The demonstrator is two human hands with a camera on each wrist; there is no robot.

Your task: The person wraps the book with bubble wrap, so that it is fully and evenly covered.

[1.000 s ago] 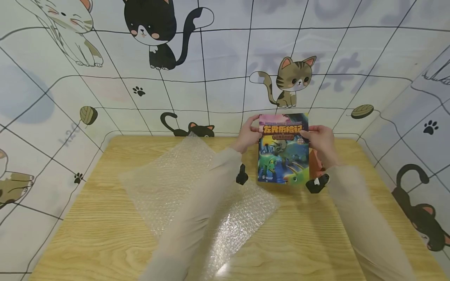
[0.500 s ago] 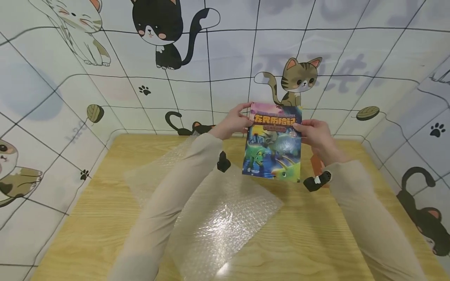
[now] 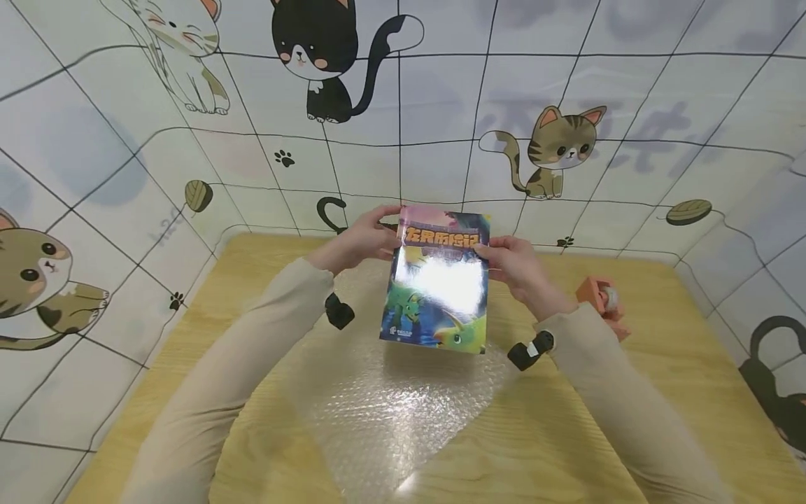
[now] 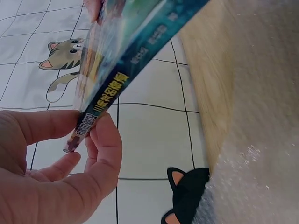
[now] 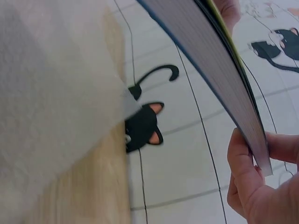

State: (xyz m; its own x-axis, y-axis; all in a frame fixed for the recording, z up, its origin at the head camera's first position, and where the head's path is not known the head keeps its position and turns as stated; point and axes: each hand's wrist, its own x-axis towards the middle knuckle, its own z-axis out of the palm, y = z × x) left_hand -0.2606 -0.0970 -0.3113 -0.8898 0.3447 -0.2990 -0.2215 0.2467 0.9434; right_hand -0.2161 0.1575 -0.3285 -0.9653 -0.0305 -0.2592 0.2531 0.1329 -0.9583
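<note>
A colourful book [image 3: 434,280] with dinosaurs on its cover is held up by both hands over a bubble wrap sheet [image 3: 384,406], its cover shining with glare. The left hand [image 3: 365,241] pinches its upper left edge; in the left wrist view the thumb and fingers of the left hand [image 4: 70,163] grip the spine [image 4: 107,93] near one end. At the upper right edge is the right hand [image 3: 519,269], thumb on the cover. The right wrist view has the right hand [image 5: 261,177] pinching the page-edge side [image 5: 219,60] near a corner.
An orange tape dispenser [image 3: 601,301] stands on the wooden table [image 3: 680,392] to the right, beyond the right wrist. Behind the table rises a wall covering [image 3: 434,98] printed with cats and grid lines. Each wrist carries a small black device.
Both hands have carried the book leftward, from the right side of the bubble wrap to over it. The tape dispenser, earlier partly hidden behind the book and right hand, now shows.
</note>
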